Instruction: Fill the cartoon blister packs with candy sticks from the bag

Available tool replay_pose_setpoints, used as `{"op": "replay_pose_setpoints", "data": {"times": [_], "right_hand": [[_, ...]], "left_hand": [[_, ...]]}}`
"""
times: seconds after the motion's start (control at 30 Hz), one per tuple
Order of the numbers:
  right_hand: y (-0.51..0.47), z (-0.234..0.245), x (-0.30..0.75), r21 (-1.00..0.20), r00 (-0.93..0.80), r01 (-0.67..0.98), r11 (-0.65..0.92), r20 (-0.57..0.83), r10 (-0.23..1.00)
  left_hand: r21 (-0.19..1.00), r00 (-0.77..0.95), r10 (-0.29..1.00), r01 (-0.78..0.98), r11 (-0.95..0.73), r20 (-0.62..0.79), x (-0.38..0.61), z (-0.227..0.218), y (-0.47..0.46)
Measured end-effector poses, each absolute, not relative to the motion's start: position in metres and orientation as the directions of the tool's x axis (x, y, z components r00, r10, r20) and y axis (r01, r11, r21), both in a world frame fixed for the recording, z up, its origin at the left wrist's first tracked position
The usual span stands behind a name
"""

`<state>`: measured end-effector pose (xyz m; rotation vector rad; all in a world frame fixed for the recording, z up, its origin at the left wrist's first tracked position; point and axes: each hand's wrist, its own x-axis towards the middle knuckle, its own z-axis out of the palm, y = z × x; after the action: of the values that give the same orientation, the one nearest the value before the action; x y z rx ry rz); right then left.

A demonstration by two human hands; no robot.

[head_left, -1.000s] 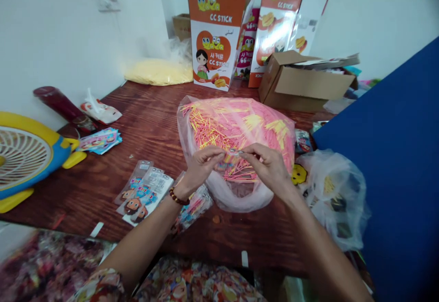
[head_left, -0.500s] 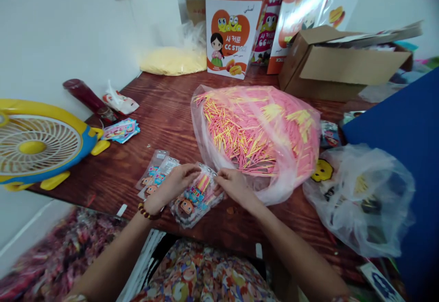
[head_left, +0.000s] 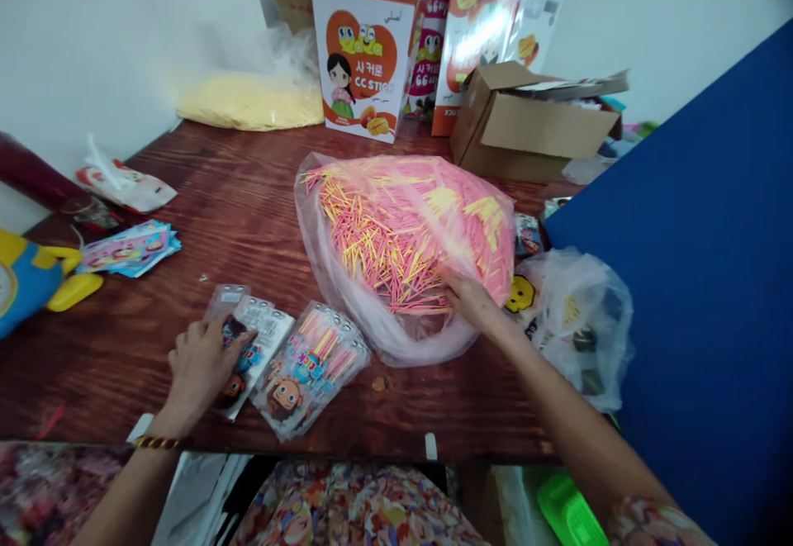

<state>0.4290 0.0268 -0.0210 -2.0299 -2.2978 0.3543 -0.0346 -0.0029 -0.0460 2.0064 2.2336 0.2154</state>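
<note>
On the table (head_left: 248, 199), left side: left hand (head_left: 201, 368) over flat packets (head_left: 263, 335), fingers bent and parted on top; can't tell if pinching. Right hand (head_left: 467, 298) at the bag's (head_left: 427, 348) mouth, fingertips at the sticks' (head_left: 377, 236) edge; grip unclear. Filled packets (head_left: 313, 368) between hands.

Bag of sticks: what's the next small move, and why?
Probably pinch a few sticks with the right hand: its fingers are at them, in the open mouth of the clear bag. The left hand is on printed pouches where I see no sticks, while the neighbouring stack of pouches shows sticks inside.
</note>
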Motion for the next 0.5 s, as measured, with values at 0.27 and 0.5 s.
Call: {"op": "replay_pose_setpoints", "data": {"times": [0.27,0.5], "right_hand": [[0.026,-0.025,0.447,0.172,-0.139,0.965,0.198,-0.305,0.942],[0.030,-0.020,0.444,0.247,-0.154,0.935,0.255,-0.366,0.918]], "left_hand": [[0.217,-0.243,0.966,0.942,0.257,-0.088,-0.038,-0.048,-0.002],[0.079,-0.297,0.944,0.947,0.310,-0.140,-0.044,-0.043,0.009]]}}
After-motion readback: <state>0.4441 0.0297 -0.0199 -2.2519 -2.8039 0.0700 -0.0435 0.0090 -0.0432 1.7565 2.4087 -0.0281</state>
